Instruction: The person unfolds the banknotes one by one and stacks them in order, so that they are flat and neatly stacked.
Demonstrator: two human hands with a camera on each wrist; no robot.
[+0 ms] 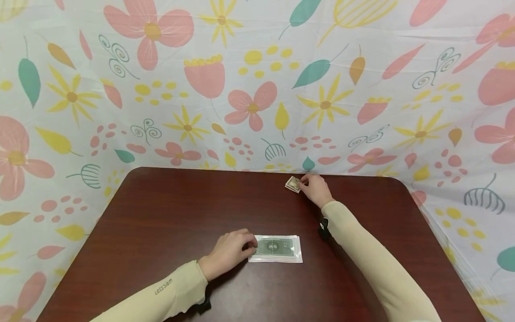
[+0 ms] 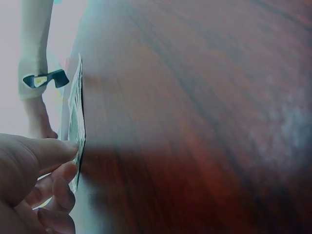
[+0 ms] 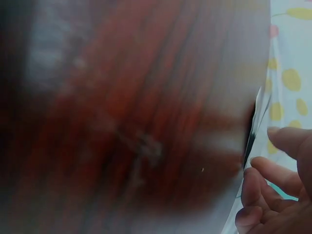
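Note:
In the middle of the table lies a flat stack of clear plastic sleeves, with a green banknote marked with a 2 on top. My left hand pinches the stack's left end, thumb on its upper face and fingers at the edge, as the left wrist view shows. At the table's far edge sits a small pile of tan notes. My right hand reaches to its right side, fingertips right at the edge. Thumb and forefinger stand apart there in the right wrist view.
The dark wooden table meets a floral cloth along its back edge, with cloth also at both sides. Each wrist carries a black strap under a cream sleeve. My right forearm stretches over the table's right half.

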